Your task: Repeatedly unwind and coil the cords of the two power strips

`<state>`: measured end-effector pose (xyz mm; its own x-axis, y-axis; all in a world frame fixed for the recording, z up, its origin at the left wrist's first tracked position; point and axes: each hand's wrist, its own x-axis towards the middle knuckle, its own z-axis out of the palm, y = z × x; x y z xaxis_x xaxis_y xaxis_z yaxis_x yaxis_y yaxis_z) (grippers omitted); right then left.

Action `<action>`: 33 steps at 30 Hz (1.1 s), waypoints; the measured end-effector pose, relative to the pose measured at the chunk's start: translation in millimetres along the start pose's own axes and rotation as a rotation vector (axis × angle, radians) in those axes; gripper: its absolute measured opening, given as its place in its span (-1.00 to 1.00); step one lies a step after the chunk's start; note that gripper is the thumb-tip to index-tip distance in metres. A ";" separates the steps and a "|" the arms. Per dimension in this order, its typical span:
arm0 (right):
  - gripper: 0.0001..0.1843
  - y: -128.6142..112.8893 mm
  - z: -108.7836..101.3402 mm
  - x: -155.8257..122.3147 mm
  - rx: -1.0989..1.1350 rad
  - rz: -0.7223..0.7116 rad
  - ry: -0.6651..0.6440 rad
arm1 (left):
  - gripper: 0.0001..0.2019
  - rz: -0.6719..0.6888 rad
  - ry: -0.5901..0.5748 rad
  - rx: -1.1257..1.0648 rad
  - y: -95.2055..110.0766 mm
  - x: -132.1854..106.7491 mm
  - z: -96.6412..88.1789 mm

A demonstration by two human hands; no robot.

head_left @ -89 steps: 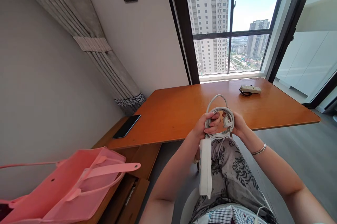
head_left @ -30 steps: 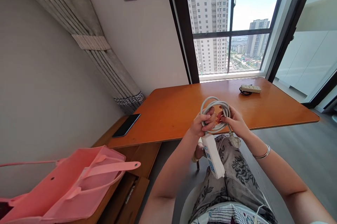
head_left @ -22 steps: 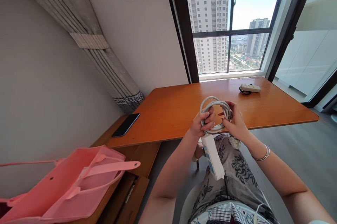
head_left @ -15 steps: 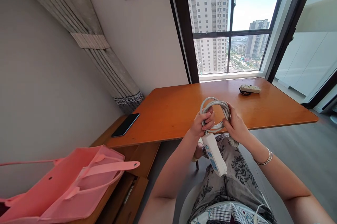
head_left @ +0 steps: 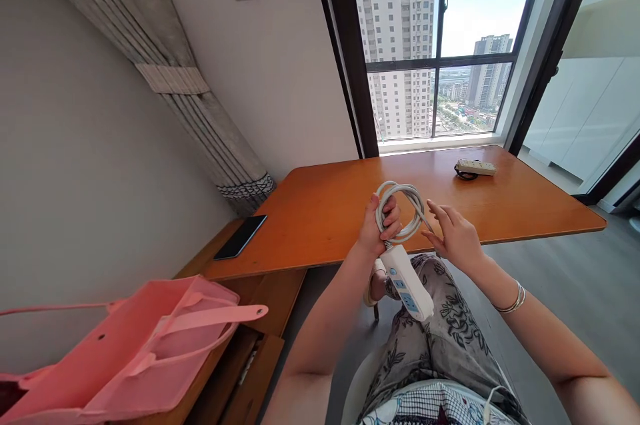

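My left hand is closed around a coil of white cable, held up over the near edge of the orange table. A white power strip with blue sockets hangs from the coil below that hand, above my lap. My right hand is just right of the coil, fingers stretched out and apart, its fingertips at the cable's end but gripping nothing.
A second power strip with a black cord lies at the table's far right. A black phone lies on the left corner. A pink tote bag sits on the low wooden unit at lower left. Beyond the table is a large window.
My right hand has let go of the coil and opened beside it. The left hand has lifted the coil slightly and turned it, swinging the power strip out to the right.
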<state>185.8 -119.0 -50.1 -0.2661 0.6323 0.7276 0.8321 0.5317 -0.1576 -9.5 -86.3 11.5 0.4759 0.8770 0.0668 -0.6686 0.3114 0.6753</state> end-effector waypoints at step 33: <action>-0.43 -4.3 32.4 6.3 1.623 0.678 -0.202 | -0.50 0.056 0.054 -0.162 -11.0 1.7 -8.1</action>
<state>164.8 -99.0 -66.5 -0.2665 0.9442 0.1936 -0.4307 0.0630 -0.9003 -5.9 -85.3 -1.7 0.4073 0.9114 0.0586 -0.7784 0.3128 0.5442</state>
